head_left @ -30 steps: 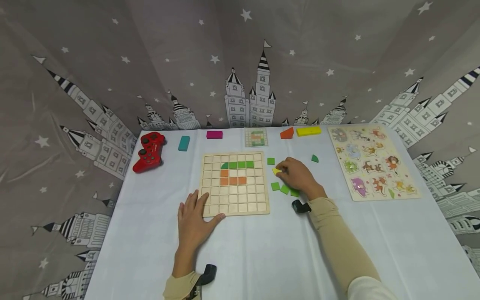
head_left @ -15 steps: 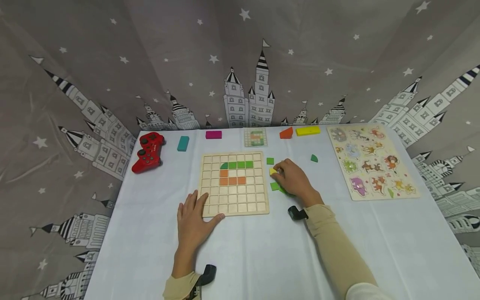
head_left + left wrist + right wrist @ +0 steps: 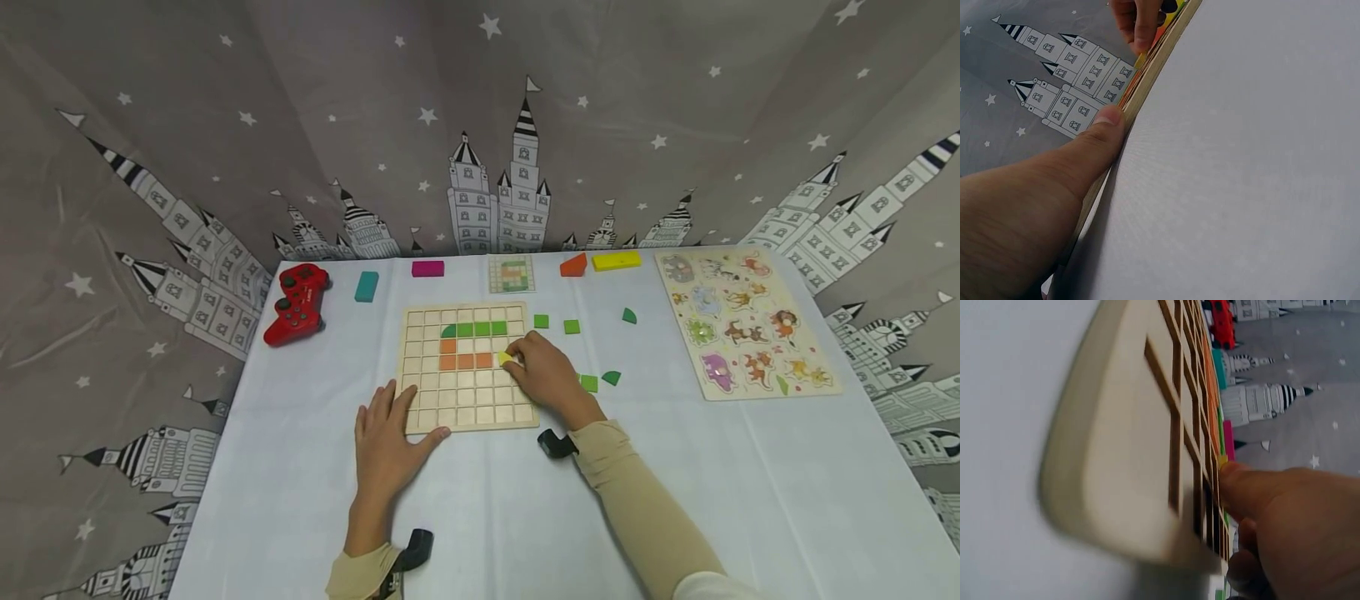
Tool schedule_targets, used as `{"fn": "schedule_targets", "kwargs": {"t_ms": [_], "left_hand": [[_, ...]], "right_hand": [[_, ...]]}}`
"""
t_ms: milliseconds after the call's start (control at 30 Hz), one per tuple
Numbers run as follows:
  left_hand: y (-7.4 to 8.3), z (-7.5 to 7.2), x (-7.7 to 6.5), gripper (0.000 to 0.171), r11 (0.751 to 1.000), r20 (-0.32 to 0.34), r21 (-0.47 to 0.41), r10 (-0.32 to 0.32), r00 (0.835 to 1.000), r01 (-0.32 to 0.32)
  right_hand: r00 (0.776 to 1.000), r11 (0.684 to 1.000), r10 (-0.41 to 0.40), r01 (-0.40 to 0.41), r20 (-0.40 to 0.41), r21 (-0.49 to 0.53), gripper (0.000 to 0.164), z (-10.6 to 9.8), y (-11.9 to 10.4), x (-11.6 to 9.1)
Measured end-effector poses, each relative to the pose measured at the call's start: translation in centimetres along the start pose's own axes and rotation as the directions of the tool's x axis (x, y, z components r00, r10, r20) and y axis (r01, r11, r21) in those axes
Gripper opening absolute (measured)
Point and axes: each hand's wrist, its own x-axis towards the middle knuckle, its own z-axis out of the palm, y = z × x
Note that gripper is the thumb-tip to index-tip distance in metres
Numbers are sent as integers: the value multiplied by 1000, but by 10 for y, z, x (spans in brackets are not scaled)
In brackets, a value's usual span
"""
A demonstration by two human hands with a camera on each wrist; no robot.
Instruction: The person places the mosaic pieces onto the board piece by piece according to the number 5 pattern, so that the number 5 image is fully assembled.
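Observation:
A wooden grid board (image 3: 457,398) lies on the white table, with several green and orange square tiles set in its cells and one dark green quarter-round tile (image 3: 448,332). My right hand (image 3: 543,371) pinches a yellow tile (image 3: 505,358) between thumb and fingers, just right of the orange row (image 3: 466,362). In the left wrist view the yellow tile (image 3: 1140,60) stands tilted at the board's surface. My left hand (image 3: 390,446) rests at the board's lower left corner, fingers spread on its edge and thumb along the front side.
Right of the board lie loose green squares (image 3: 572,327) and quarter-round pieces (image 3: 611,378). A small pattern card (image 3: 512,274) sits behind it. Coloured blocks (image 3: 617,261) line the back edge. A red game controller (image 3: 298,304) is at left, an animal puzzle board (image 3: 746,325) at right.
My right hand has carried the yellow tile left from beside the board to over its right part, uncovering green pieces on the table. The left hand stays put.

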Motion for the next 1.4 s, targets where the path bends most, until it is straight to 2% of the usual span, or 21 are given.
{"fn": "schedule_targets", "kwargs": {"t_ms": [233, 567, 833, 1000, 1167, 1267, 1400], "left_hand": [[1, 1, 0, 91, 1000, -13, -3, 9, 1000, -9], [3, 0, 0, 91, 1000, -28, 4, 4, 1000, -4], [4, 2, 0, 90, 1000, -39, -5, 10, 999, -10], [5, 1, 0, 91, 1000, -27, -13, 1, 1000, -2], [5, -1, 0, 91, 1000, -10, -13, -9, 1000, 9], [5, -2, -1, 91, 1000, -10, -16, -12, 1000, 12], [5, -3, -2, 91, 1000, -5, -13, -14, 1000, 14]], "right_hand": [[1000, 999, 28, -28, -12, -24, 26, 2, -11, -1], [995, 996, 92, -91, -49, 17, 23, 7, -20, 0], [996, 997, 74, -72, -51, 40, 26, 7, -17, -6], [999, 997, 42, -41, -18, 58, 34, 5, -9, -12], [999, 997, 34, -30, -43, 72, 36, -1, 6, -23], [996, 996, 50, -45, -69, 80, 37, -8, 19, -34], [988, 991, 115, -107, -99, 79, 37, -17, 39, -53]]}}
